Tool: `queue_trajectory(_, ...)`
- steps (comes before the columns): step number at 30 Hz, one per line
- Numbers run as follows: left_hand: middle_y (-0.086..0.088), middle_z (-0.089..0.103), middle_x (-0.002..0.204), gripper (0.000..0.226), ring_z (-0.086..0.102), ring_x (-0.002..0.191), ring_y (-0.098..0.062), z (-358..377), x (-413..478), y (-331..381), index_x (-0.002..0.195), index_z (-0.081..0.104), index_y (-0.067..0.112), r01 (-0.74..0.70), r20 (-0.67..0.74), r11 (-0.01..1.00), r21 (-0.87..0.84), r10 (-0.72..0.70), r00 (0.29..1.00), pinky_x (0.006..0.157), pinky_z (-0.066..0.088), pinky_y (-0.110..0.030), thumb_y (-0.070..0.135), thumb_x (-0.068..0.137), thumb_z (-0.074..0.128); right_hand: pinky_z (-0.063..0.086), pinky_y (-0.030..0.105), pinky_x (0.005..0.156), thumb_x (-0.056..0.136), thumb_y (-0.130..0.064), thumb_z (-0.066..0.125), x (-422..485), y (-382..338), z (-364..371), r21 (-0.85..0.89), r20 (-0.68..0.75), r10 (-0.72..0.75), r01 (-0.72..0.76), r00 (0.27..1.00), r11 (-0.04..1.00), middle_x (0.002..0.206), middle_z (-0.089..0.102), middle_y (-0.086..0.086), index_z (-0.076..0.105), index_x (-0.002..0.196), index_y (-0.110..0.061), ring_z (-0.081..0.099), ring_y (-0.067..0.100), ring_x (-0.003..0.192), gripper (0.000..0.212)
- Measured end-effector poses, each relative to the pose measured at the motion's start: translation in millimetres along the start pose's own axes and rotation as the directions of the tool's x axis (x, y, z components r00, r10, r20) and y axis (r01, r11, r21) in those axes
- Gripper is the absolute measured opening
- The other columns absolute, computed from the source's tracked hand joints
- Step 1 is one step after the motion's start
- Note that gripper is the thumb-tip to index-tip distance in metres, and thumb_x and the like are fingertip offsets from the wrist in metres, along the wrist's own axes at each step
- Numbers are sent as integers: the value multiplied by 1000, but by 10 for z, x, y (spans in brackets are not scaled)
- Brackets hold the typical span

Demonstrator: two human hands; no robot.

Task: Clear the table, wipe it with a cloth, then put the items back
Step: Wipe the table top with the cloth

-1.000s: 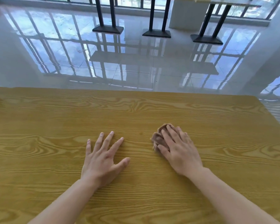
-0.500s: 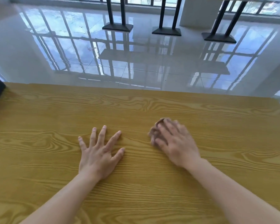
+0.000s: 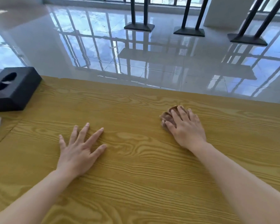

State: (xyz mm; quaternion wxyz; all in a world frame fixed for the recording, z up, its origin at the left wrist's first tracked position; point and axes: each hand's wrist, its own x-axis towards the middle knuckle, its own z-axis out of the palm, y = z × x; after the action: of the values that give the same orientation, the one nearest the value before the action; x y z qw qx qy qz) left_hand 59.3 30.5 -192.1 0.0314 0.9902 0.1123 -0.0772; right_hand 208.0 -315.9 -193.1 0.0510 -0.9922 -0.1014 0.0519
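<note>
Brown crumpled cloth (image 3: 166, 118) under the right hand (image 3: 188, 129) — wiping the yellow wood-grain worktop (image 3: 136, 183).
Its fingers lie spread over the cloth, right of centre, pressing rather than clutching it; the left hand (image 3: 80, 151) rests flat with fingers splayed, holding nothing. Good wiping probably means even palm pressure and overlapping passes out to the far edge — and up to the black rectangular tissue box (image 3: 14, 89) at far left.

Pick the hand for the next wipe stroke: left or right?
Right. The right hand lies on the brown cloth, fingers spread over it, pressing it to the table. The left hand rests flat on bare wood, holds nothing, and is well apart from the cloth.
</note>
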Motion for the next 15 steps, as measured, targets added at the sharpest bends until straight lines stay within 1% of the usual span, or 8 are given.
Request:
queue_trajectory(2, 12, -17, 165, 70, -20, 152, -21, 46, 9, -56, 139, -18, 70, 10, -4, 1000, -9, -10, 1000, 117, -9, -66, 91, 72, -11, -3, 49, 123, 93, -71, 6, 306, -250, -14, 30, 12, 153, -153, 988, 988, 167, -4, -6, 9, 158, -36, -7, 30, 152, 74)
queue_trajectory(4, 11, -19, 165, 70, -22, 151, -23, 92, 16, -48, 139, -20, 68, -9, -15, 1000, -6, 9, 1000, 116, -9, -67, 90, 73, -12, -4, 51, 122, 95, -69, 9, 454, -613, -20, 74, 35, 165, -167, 986, 983, 167, -5, -4, 9, 158, -36, -9, 33, 152, 71)
queue_trajectory(5, 11, -19, 165, 70, -22, 151, -23, 109, 10, -51, 140, -21, 68, -12, -19, 1000, -7, 11, 1000, 116, -9, -67, 90, 74, -12, -5, 52, 122, 95, -69, 9, 443, -798, -24, 83, 55, 108, -113, 993, 990, 167, -5, -5, 9, 157, -38, -10, 33, 152, 70)
queue_trajectory(7, 10, -21, 165, 69, -24, 151, -24, 113, 8, -81, 139, -23, 67, -8, -28, 1000, -16, 7, 1000, 115, -11, -68, 89, 75, -12, -5, 51, 122, 95, -70, 8, 208, -1151, 38, 77, 55, -107, 103, 993, 992, 167, -5, -8, 7, 156, -42, -10, 30, 152, 67)
queue_trajectory(9, 10, -23, 164, 68, -25, 150, -25, 122, 10, -84, 138, -26, 67, -12, -36, 1000, -13, 12, 999, 115, -12, -68, 89, 75, -14, -2, 49, 122, 96, -72, 10, -324, -1297, 181, 55, 13, -342, 341, 939, 938, 167, 1, -10, 10, 154, -44, -6, 26, 153, 65)
queue_trajectory(10, 9, -23, 164, 68, -25, 150, -25, 136, 10, -80, 137, -27, 66, -21, -45, 1000, -16, 20, 999, 114, -13, -68, 89, 75, -15, 1, 48, 122, 97, -72, 14, -602, -1263, 253, 42, -5, -405, 404, 914, 914, 166, 7, -10, 15, 154, -43, -3, 24, 153, 64)
queue_trajectory(13, 7, -24, 164, 67, -25, 150, -28, 156, 22, -75, 138, -28, 65, -27, -67, 999, -34, 24, 997, 112, -16, -68, 88, 77, -14, 3, 43, 121, 96, -74, 15, -608, -832, 217, -32, -25, -336, 335, 942, 942, 166, 10, -12, 16, 155, -43, -4, 18, 153, 66)
queue_trajectory(15, 6, -23, 164, 67, -26, 150, -29, 188, 13, -66, 139, -27, 64, -37, -76, 999, -28, 35, 996, 111, -18, -68, 87, 78, -12, 2, 44, 123, 94, -74, 5, -152, -632, 75, -45, -18, -108, 107, 994, 993, 166, 2, -12, 9, 155, -43, -6, 19, 152, 69)
